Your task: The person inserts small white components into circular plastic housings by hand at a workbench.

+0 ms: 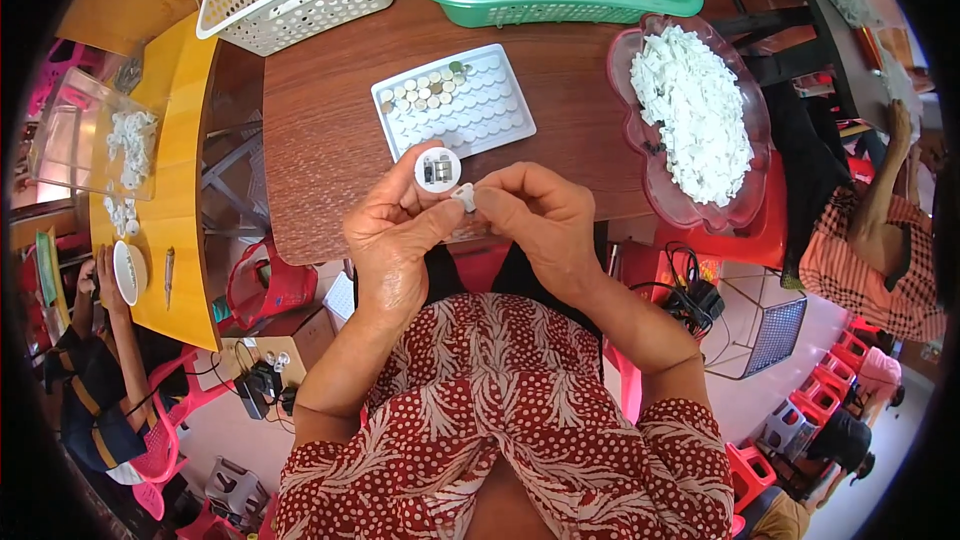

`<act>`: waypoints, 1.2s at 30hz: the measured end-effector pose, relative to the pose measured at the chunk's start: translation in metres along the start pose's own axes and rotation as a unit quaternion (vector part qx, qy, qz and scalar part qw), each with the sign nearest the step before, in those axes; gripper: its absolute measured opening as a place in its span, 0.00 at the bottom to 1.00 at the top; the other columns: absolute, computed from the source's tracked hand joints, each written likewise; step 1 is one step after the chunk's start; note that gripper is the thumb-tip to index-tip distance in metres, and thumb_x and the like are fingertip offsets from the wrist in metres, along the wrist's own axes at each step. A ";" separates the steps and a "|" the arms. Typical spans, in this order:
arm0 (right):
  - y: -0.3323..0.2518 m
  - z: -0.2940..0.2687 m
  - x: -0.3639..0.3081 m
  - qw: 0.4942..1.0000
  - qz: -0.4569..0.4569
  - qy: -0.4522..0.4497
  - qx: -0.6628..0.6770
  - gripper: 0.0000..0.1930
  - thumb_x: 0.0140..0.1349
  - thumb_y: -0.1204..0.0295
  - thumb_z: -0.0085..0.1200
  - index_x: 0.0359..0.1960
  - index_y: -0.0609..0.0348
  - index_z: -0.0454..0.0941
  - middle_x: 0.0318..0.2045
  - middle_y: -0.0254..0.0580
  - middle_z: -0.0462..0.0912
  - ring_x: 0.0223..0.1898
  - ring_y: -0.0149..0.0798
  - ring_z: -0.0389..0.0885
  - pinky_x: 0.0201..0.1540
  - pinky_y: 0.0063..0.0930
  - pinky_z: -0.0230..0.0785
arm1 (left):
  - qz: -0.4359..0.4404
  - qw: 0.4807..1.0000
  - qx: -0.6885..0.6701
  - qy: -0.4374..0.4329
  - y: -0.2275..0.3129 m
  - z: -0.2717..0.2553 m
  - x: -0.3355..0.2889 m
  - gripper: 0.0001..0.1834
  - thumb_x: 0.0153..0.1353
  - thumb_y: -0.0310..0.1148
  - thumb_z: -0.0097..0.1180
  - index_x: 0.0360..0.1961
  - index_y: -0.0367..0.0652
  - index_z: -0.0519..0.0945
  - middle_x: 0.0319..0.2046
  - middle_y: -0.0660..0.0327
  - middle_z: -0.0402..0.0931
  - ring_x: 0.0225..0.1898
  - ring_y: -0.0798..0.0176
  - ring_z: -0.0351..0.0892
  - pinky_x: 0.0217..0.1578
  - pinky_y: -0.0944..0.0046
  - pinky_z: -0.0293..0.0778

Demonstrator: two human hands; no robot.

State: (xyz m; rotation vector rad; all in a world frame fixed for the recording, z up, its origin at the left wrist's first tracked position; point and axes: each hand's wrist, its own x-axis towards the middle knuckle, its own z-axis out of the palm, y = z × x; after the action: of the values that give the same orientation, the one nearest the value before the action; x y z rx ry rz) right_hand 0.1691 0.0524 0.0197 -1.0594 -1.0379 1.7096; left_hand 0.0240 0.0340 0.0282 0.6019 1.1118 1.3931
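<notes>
The round white disc (437, 169) sits upright in the fingertips of the left hand (392, 235), just above the near edge of the tabletop (320, 130), its face with a small dark insert turned toward the person. The right hand (540, 212) pinches a small white clip (464, 197) between thumb and forefinger, touching the disc's lower right rim. Both grips are narrow and loaded.

Judged from this posture, the fit goes best with the disc held steady by its rim, fingers clear of the centre, and the clip brought in square, not tilted.

Beyond the disc lies a white compartment tray (455, 100), a few cells at its far left filled with small metal rounds. Right of the tray stands a pink dish (690, 202) heaped with white parts. Farther off are a green basket (560, 0) and a white basket (300, 0). Nothing lies between the hands and the tray. Other people work at both sides.
</notes>
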 end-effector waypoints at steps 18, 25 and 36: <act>-0.006 0.000 0.021 0.930 -0.262 0.028 -0.256 0.03 0.53 0.78 0.57 0.29 0.63 0.77 0.22 0.38 0.75 0.24 0.33 0.75 0.27 0.27 0.66 | -0.042 0.996 0.046 -0.063 -0.002 -0.008 -0.001 0.21 0.56 0.19 0.55 0.53 0.31 0.72 0.29 0.57 0.80 0.25 0.73 0.76 0.24 0.76 0.69; -0.014 -0.005 0.021 0.923 -0.260 -0.031 -0.282 0.02 0.51 0.79 0.56 0.27 0.62 0.77 0.20 0.40 0.74 0.23 0.39 0.74 0.27 0.32 0.65 | -0.049 0.994 0.076 -0.067 -0.002 -0.011 0.000 0.21 0.56 0.20 0.56 0.53 0.32 0.73 0.29 0.57 0.80 0.24 0.74 0.74 0.22 0.77 0.69; -0.020 -0.010 0.025 0.910 -0.259 -0.077 -0.315 0.04 0.54 0.76 0.54 0.24 0.62 0.74 0.20 0.42 0.73 0.23 0.43 0.74 0.27 0.35 0.66 | -0.068 0.992 0.080 -0.076 0.001 -0.012 0.001 0.21 0.55 0.20 0.58 0.51 0.32 0.74 0.28 0.56 0.80 0.22 0.73 0.74 0.19 0.78 0.68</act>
State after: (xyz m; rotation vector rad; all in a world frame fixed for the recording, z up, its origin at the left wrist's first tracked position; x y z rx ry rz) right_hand 0.1761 0.0834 0.0301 -0.9108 -1.8620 1.0475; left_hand 0.0131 0.0322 0.0236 0.7224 1.1279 1.1301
